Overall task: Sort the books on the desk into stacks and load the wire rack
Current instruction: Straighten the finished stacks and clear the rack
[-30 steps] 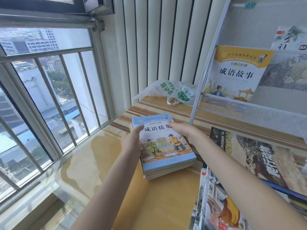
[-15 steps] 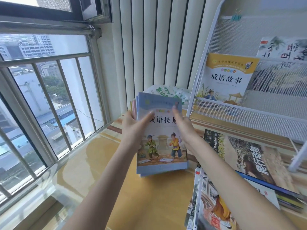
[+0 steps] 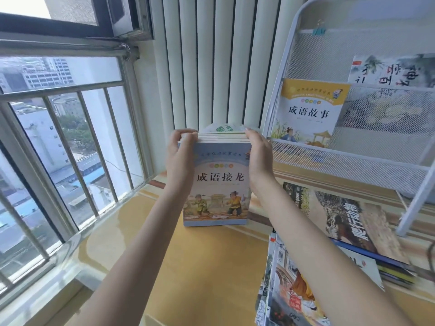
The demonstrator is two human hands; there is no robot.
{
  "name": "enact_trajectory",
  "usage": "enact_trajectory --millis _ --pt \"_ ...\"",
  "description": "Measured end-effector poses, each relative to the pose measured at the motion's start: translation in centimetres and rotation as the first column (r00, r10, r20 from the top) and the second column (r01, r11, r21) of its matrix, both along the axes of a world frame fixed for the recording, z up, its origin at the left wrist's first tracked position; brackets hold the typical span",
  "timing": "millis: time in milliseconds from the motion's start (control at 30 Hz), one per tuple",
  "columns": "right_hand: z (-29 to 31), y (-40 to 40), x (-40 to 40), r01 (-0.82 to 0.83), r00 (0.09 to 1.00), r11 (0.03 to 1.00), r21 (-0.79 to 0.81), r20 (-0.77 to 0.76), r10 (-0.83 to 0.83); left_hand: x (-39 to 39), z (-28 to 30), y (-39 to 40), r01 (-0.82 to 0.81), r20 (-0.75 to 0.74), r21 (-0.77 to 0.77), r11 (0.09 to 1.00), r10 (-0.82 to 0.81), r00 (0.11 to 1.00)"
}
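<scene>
A stack of thin books (image 3: 217, 184) with a pale blue cover stands upright on the yellow desk (image 3: 188, 267), its lower edge resting on the desktop. My left hand (image 3: 180, 156) grips its upper left edge and my right hand (image 3: 260, 158) grips its upper right edge. To the right stands the white wire rack (image 3: 353, 165), with a yellow-topped book (image 3: 308, 114) in its mesh tier and an ink-painting book (image 3: 395, 71) further right.
Large flat books (image 3: 341, 220) lie under the rack at the right, and another pile of books (image 3: 289, 290) lies at the lower right. A plastic bag (image 3: 223, 127) peeks out behind the held stack. A barred window (image 3: 66, 149) runs along the left, vertical blinds behind.
The stack lay flat on the desk a second ago. Both hands have tipped it up onto its lower edge and now hold it upright by the top corners.
</scene>
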State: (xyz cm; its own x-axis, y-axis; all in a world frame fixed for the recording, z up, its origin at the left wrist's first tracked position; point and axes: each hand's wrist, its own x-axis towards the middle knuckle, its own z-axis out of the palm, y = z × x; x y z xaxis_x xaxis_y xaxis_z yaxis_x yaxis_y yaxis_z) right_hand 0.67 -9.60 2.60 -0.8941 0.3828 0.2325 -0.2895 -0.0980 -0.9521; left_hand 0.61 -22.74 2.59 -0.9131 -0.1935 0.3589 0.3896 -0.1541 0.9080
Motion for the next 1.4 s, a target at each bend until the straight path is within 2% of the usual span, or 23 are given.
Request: enact_trajectory --millis 100,200,300,400,467,533,600,700,767,867,1000,1100,1300,1400 --pt "-0.6 0.3 0.5 -0.015 0.998 1.000 0.011 -0.065 0.016 -0.7 -1.0 -0.1 0.042 0.052 0.018 0.999 -0.042 0.998" --pt "-3.1 0.9 1.0 -0.095 0.991 0.986 0.138 -0.078 0.106 -1.3 -5.0 -0.7 0.155 0.228 0.001 0.988 -0.152 0.962" --pt "-6.6 1.3 0.7 -0.133 0.990 0.963 0.235 -0.019 0.141 -0.3 -8.2 -0.4 0.184 0.156 -0.064 0.981 -0.172 0.973" --pt "-7.6 1.5 0.5 -0.160 0.986 0.954 0.254 -0.008 0.167 -0.3 -9.2 0.1 0.105 0.098 -0.058 0.993 -0.099 0.990" --pt "-6.9 2.0 0.1 -0.132 0.991 0.963 0.233 0.037 0.127 0.1 -8.8 0.9 0.069 0.135 -0.008 0.998 -0.067 0.989" --pt "-6.1 2.7 -0.7 -0.088 0.992 0.957 0.276 0.110 0.059 0.9 -8.5 1.9 0.037 0.253 0.142 0.989 -0.073 0.965" --pt "-5.4 3.1 -1.9 -0.087 0.982 0.888 0.452 0.188 0.000 1.9 -8.5 3.1 -0.053 0.419 0.267 0.962 -0.066 0.905" --pt "-4.4 2.8 -3.4 -0.172 0.958 0.679 0.714 0.280 -0.052 3.1 -9.3 4.1 -0.131 0.619 0.357 0.925 -0.129 0.775" --pt "-4.3 2.3 -4.1 -0.256 0.934 0.621 0.740 0.354 -0.037 3.6 -10.4 3.4 -0.072 0.646 0.255 0.964 -0.114 0.755" --pt "-5.4 2.0 -5.0 -0.369 0.894 0.561 0.741 0.449 -0.005 4.0 -11.8 1.2 0.184 0.661 -0.002 0.983 -0.137 0.737" --pt "-6.3 1.4 -6.2 -0.445 0.872 0.426 0.788 0.489 0.006 4.5 -11.3 -0.6 0.380 0.725 -0.044 0.924 -0.232 0.648" --pt "-6.5 1.0 -7.2 -0.444 0.880 0.344 0.827 0.475 -0.006 4.7 -10.3 -0.7 0.446 0.761 -0.122 0.887 -0.206 0.616" --pt "-7.5 0.9 -8.4 -0.468 0.878 0.190 0.863 0.478 -0.011 4.1 -9.2 -1.6 0.616 0.814 -0.342 0.710 -0.103 0.571" --pt "-8.1 0.8 -8.4 -0.440 0.892 0.140 0.887 0.450 -0.049 3.5 -8.8 -1.8 0.622 0.752 -0.491 0.610 -0.064 0.656"
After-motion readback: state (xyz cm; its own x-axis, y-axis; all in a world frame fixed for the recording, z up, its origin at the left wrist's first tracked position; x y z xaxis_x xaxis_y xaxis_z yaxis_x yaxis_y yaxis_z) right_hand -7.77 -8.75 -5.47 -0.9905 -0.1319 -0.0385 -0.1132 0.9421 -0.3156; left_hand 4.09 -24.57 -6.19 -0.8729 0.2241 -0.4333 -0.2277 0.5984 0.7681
